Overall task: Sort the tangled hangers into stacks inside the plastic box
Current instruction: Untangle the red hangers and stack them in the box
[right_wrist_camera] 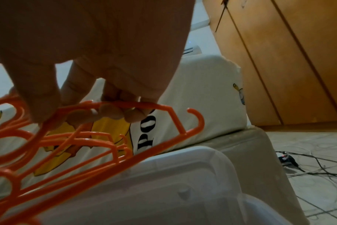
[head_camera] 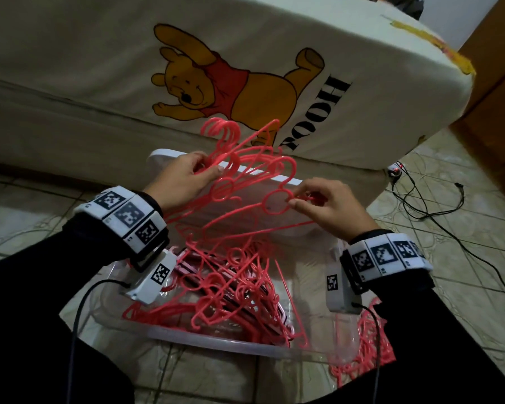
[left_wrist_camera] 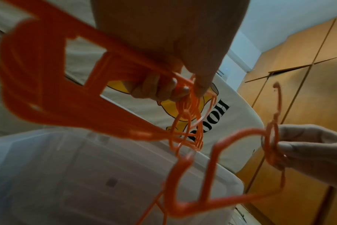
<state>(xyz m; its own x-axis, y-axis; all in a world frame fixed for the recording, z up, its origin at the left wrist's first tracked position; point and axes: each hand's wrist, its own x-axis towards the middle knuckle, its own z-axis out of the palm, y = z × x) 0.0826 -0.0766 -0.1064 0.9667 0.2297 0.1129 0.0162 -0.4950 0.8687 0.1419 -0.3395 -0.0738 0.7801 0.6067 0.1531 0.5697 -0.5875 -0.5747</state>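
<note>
My left hand (head_camera: 187, 176) grips a bunch of pink plastic hangers (head_camera: 239, 158) near their hooks, raised above the clear plastic box (head_camera: 216, 342). In the left wrist view the fingers (left_wrist_camera: 160, 88) curl round the bunched hangers (left_wrist_camera: 48, 97). To its right, my right hand (head_camera: 324, 205) pinches a single hanger (head_camera: 277, 202) by its ring and neck; in the right wrist view that hanger (right_wrist_camera: 164, 141) runs under the fingertips (right_wrist_camera: 113, 112). A tangled heap of hangers (head_camera: 222, 290) lies in the box below both hands.
The box's white lid (head_camera: 245, 205) leans against a bed with a Pooh sheet (head_camera: 245, 83) behind. More pink hangers (head_camera: 365, 351) lie on the tiled floor right of the box. Black cables (head_camera: 438, 211) trail across the floor at right. A wooden wardrobe (left_wrist_camera: 298, 76) stands beyond.
</note>
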